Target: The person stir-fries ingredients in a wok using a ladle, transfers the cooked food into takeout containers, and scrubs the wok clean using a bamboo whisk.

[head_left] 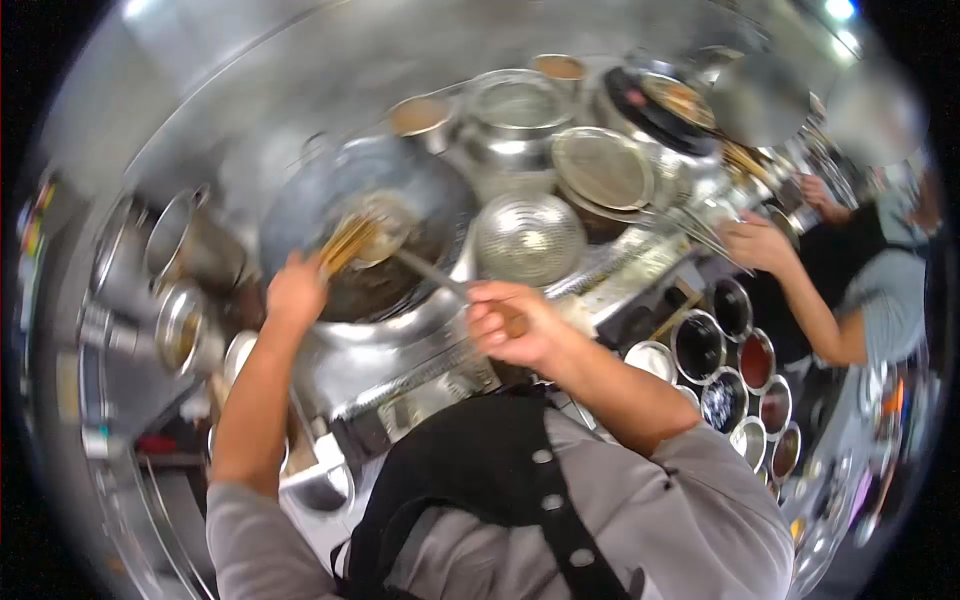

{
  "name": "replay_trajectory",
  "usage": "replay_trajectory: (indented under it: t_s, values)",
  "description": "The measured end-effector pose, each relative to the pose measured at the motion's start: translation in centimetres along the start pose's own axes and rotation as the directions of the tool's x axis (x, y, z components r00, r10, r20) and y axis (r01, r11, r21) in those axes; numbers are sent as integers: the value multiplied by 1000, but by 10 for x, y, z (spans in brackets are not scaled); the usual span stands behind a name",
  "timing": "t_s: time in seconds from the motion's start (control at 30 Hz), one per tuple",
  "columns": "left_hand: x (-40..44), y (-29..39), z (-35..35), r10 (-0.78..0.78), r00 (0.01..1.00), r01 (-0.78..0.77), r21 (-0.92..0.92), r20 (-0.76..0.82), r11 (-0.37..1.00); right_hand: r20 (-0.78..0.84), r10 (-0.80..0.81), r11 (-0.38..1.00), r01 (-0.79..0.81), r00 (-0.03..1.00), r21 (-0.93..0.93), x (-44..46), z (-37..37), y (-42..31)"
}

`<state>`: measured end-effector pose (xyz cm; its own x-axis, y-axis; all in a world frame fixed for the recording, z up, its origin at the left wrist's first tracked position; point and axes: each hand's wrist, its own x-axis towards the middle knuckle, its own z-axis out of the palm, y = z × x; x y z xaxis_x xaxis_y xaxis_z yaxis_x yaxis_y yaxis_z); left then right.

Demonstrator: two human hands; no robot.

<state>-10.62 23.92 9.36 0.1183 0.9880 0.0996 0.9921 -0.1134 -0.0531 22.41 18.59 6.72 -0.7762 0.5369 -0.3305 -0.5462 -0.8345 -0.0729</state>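
My left hand [297, 290] is closed around a bamboo wok brush [346, 244], a bundle of thin tan sticks held over the wok. My right hand [515, 325] grips the wooden end of a long-handled ladle [432, 272]. The ladle's bowl is inside the large dark wok [300, 215], and the brush's bristle end is at that bowl, touching or just over it. Motion blur hides what the bowl contains. Right of the wok lies a round perforated strainer [530, 238], apart from both hands.
Tall metal pots [190, 240] stand left of the wok. Behind are a wide steel pot [518, 105] and a mesh strainer [602, 168]. Round seasoning containers [698, 346] cluster at right. A co-worker's hand [757, 242] holds metal handles nearby.
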Motion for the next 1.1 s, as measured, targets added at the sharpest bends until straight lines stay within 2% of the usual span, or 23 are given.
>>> replay_trajectory:
  t_s: [0.03, 0.07, 0.13, 0.2, 0.23, 0.3, 0.33, 0.37, 0.4, 0.43, 0.47, 0.5, 0.57, 0.63, 0.67, 0.73, 0.8, 0.83, 0.9, 1.0, 1.03, 1.07, 1.1]
  values:
    - [2, 5, 1, -101, 994, 102, -6, 51, 995, -17, -30, 999, 30, 999, -29, 5, -3, 4]
    - [-1, 11, 5, -102, 993, 101, 16, 53, 995, -15, -36, 997, 35, 999, -67, 7, 2, 13]
    - [-8, 9, 18, 59, 996, -48, -150, 69, 988, -35, -67, 990, 62, 997, -125, 4, 12, 15]
    - [-4, -17, 15, 146, 986, -135, -139, 74, 981, -89, -94, 987, 81, 992, -139, -2, 7, 5]
    - [-2, -21, 1, 101, 991, -104, 29, 88, 994, -108, -108, 978, 86, 988, -191, -6, 5, 2]
    - [-1, -28, -23, 6, 1000, -10, 193, 26, 981, -129, -146, 942, 98, 981, -322, -12, -3, 1]
    - [-9, -27, -37, -33, 997, 45, 183, -70, 982, -186, -191, 839, 62, 964, -541, -16, -5, 1]
    - [-20, -25, -50, -92, 979, 107, 76, -182, 991, -230, -250, 694, 8, 941, -720, -22, -8, 2]
    - [-30, -21, -63, -150, 947, 147, -33, -283, 989, -217, -316, 345, -101, 923, -933, -26, -19, -3]
    - [-33, -20, -67, -187, 924, 157, -114, -335, 981, -36, -441, -176, -125, 897, -976, -36, -31, -6]
    - [-32, -15, -64, -181, 926, 151, -116, -331, 982, 176, -449, -648, -183, 876, -740, -46, -39, -7]
    - [-31, -4, -60, -177, 927, 120, -187, -330, 975, 32, -477, -730, -376, 879, -571, -55, -31, -8]
    - [-22, 17, -37, -138, 952, 73, -235, -275, 969, 167, -407, -854, -309, 898, -418, -70, -36, -16]
    - [-5, 40, 3, -131, 991, 120, -236, -31, 964, 85, -429, -864, -380, 900, -330, -78, -19, -17]
    - [5, 39, 27, -197, 980, 186, -203, -34, 961, 130, -457, -858, -398, 880, -326, -82, -26, -21]
    - [16, 12, 32, -157, 977, 177, -141, 146, 974, 214, -530, -834, -459, 821, -306, -89, -35, -20]
    - [-9, -5, 20, -130, 990, 138, -150, 61, 979, 292, -635, -746, -471, 715, -471, -98, -68, -13]
    - [-17, -13, 8, -103, 993, 110, -141, 56, 984, 381, -650, -727, -394, 657, -562, -105, -87, -8]
    - [-40, -14, -38, -44, 980, 69, -124, 195, 990, 423, -710, -652, -299, 563, -696, -124, -116, 9]
    - [-31, -5, -57, 156, 946, -94, -220, 284, 971, -59, -865, -140, -352, 499, -926, -148, -122, 53]
    - [-14, 6, -46, 198, 949, -123, -289, 246, 949, -16, -876, -135, -277, 482, -951, -149, -149, 60]
    - [6, 21, -35, 248, 947, -164, -360, 203, 919, -4, -887, -165, -327, 461, -930, -148, -173, 65]
    - [31, 50, -45, 72, 890, 176, -485, 450, 857, 178, -891, -345, -367, 418, -864, -144, -186, 71]
